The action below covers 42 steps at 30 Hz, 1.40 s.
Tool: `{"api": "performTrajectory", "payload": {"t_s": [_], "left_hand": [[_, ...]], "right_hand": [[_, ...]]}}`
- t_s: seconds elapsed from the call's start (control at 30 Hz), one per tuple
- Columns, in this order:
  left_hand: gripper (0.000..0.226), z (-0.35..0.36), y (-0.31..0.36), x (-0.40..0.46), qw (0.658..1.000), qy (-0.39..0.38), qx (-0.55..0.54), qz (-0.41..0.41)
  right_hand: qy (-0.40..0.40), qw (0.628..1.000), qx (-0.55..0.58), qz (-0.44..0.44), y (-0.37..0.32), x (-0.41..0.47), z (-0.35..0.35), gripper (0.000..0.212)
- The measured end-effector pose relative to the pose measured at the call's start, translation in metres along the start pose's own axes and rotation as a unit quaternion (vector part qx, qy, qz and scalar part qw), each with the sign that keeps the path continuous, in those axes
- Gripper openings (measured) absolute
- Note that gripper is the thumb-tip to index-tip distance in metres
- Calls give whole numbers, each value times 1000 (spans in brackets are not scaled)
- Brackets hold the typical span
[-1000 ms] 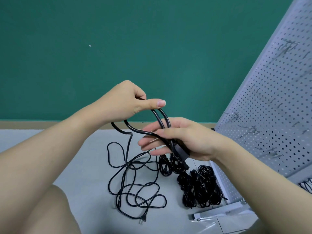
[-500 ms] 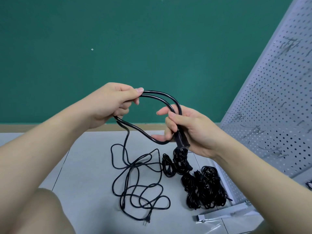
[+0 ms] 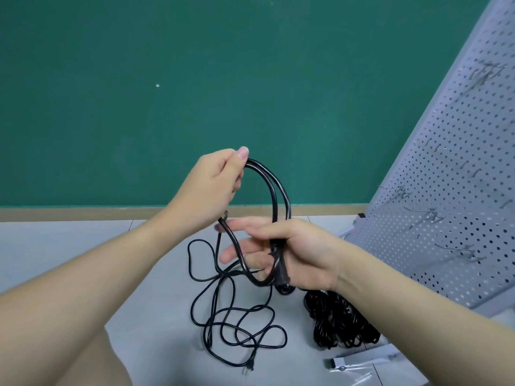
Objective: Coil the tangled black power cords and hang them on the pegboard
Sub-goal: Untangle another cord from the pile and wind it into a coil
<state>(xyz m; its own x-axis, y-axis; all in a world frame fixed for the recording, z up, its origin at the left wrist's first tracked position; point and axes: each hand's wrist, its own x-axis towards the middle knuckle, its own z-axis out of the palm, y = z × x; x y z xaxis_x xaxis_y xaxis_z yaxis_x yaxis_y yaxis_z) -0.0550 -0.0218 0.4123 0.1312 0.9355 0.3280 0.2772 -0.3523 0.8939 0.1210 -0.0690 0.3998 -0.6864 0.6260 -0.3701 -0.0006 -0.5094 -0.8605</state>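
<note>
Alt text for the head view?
Two hands coil a black cord: the left hand pinches the loop's top, the right hand holds its bottom. The cord's slack lies tangled on the floor, beside bundled cords and a grey pegboard.

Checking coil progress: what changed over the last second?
Left hand lifted the loop's top higher, still pinching it. Right hand stayed low, fingers spread, cord and connector held in its palm; loop now taller. Floor tangle, bundles, pegboard unchanged.
</note>
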Motion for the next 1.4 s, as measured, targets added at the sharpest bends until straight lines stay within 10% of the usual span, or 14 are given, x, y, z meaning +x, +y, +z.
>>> {"api": "performTrajectory", "payload": {"t_s": [0.2, 0.47, 0.67, 0.87, 1.1, 1.4], "left_hand": [[51, -4, -7, 1, 984, 35, 164, 53], [42, -22, -21, 0, 950, -72, -258, -160], [49, 7, -43, -25, 960, -220, -79, -154], [45, 1, -20, -12, 984, -46, -123, -122], [28, 12, 5, -4, 858, 35, -447, -249], [29, 9, 2, -15, 927, -155, -246, -237]], "right_hand": [[35, 979, -198, -36, 6, 10, 8, 21], [104, 978, -15, -179, -20, 6, -1, 25], [184, 961, 14, -207, -30, 8, -13, 14], [184, 971, -99, -116, -21, 11, -16, 23], [164, 970, -4, -178, -19, 24, -12, 29], [181, 961, -60, -202, -23, 21, -19, 29]]}}
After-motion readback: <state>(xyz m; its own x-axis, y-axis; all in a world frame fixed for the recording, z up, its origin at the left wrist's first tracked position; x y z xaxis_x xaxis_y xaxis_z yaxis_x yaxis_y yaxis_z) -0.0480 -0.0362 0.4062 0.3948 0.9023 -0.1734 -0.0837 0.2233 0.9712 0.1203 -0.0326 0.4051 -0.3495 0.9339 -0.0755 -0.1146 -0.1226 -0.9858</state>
